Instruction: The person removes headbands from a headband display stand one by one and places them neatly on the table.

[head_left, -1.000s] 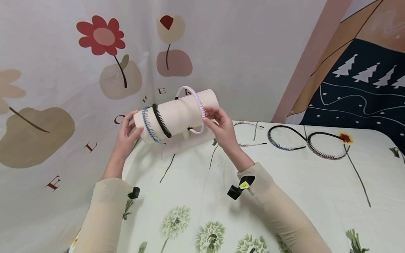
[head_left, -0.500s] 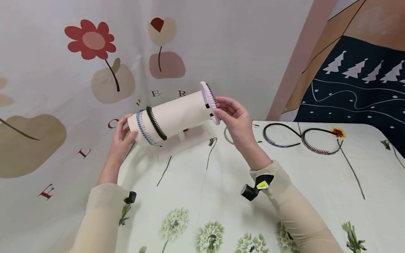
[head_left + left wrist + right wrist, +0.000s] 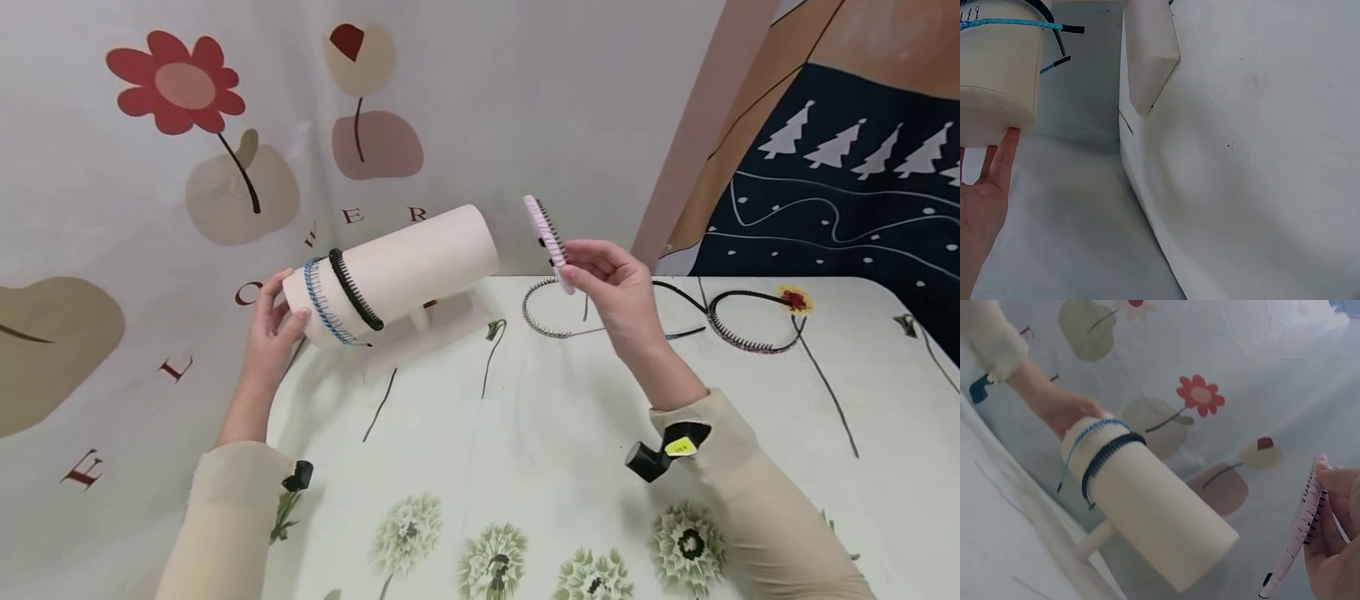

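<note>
A cream cylindrical headband stand (image 3: 420,258) lies tilted on its post, its right end higher. My left hand (image 3: 272,321) holds the stand's left end, thumb in front and fingers at the far side; in the left wrist view, fingertips (image 3: 1010,140) touch that end. Around the stand, near this hand, sit a blue toothed headband (image 3: 324,304) and a black toothed headband (image 3: 356,292). Right of the stand and apart from it, my right hand (image 3: 618,287) pinches a lilac headband (image 3: 546,229) with dark teeth. The right wrist view shows the lilac headband (image 3: 1297,540) between thumb and fingers.
On the table (image 3: 525,450), right of the stand, lie a thin toothed headband (image 3: 536,327), a dark headband (image 3: 678,293) partly behind my right hand, and another (image 3: 742,342) by a red-and-yellow flower (image 3: 795,300). A printed curtain (image 3: 480,108) hangs behind.
My right hand has slid the lilac headband off the stand's right end and carried it further right. The left hand keeps its hold; the blue and black headbands stay on the stand.
</note>
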`<state>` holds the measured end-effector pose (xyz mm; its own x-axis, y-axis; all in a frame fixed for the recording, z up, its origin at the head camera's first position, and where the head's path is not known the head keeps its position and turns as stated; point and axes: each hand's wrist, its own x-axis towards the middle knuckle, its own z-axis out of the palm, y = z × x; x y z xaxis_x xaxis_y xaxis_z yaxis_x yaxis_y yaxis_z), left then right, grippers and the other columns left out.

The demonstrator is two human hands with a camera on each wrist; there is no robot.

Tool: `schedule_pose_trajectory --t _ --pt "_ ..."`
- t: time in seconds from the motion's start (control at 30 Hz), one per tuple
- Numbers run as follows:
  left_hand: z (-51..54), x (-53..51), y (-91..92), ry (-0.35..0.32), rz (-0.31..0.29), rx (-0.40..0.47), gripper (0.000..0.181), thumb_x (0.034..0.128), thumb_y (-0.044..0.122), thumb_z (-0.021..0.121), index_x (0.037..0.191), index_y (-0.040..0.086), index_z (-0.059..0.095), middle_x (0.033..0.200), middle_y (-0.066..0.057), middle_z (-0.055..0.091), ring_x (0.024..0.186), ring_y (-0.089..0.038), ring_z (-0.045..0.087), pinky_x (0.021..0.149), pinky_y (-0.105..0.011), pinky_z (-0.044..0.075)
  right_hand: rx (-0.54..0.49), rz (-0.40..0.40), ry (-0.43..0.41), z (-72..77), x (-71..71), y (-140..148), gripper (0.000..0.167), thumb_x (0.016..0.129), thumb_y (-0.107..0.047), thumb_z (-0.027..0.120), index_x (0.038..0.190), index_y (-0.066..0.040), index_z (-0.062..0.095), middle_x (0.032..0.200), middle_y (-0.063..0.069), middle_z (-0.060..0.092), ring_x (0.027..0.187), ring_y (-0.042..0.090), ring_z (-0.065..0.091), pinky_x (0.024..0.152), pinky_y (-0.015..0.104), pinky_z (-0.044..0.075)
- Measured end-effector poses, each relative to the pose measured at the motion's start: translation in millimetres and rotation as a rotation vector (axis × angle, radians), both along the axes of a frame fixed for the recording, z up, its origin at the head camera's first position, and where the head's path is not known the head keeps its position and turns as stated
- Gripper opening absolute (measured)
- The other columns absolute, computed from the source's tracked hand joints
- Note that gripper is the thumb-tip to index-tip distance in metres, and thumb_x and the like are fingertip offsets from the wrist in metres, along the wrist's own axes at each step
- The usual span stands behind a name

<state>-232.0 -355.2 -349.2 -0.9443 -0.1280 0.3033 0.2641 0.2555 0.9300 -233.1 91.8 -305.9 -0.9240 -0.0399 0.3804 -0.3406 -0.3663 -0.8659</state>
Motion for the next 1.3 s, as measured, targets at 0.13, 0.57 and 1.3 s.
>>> schedule_pose_trajectory --t 0.13,0.57,1.3 --pt "5.4 -0.4 0.7 0.013 0.004 0.008 0.055 0.0989 0.015 0.055 0.15 0.027 0.038 0.153 0.008 0.033 0.12 -0.008 0.047 0.079 -0.01 0.053 0.014 -0.021 -0.001 -0.7 -4.6 20.4 0.031 0.087 0.01 0.068 0.102 -0.015 0.075 0.097 -0.005 0.075 0.09 0.006 0.069 0.076 0.016 0.056" --pt "12.8 -3.2 1.3 0.031 0.0 0.021 0.054 0.0984 0.013 0.056 0.149 0.026 0.04 0.154 0.008 0.033 0.119 -0.009 0.047 0.08 -0.01 0.053 0.151 -0.139 -0.083 -1.9 -6.4 79.0 0.027 0.086 -0.001 0.074 0.111 -0.01 0.074 0.1 -0.008 0.075 0.092 0.007 0.069 0.082 0.014 0.056" --pt "2.4 0.9 3.7 0.007 0.014 0.02 0.054 0.0985 0.015 0.056 0.149 0.027 0.039 0.153 0.008 0.034 0.12 -0.009 0.047 0.08 -0.01 0.053 0.439 -0.28 -0.271 -27.3 5.6 142.3 0.03 0.087 -0.011 0.076 0.115 -0.022 0.073 0.092 -0.015 0.065 0.085 0.005 0.055 0.072 0.007 0.051"
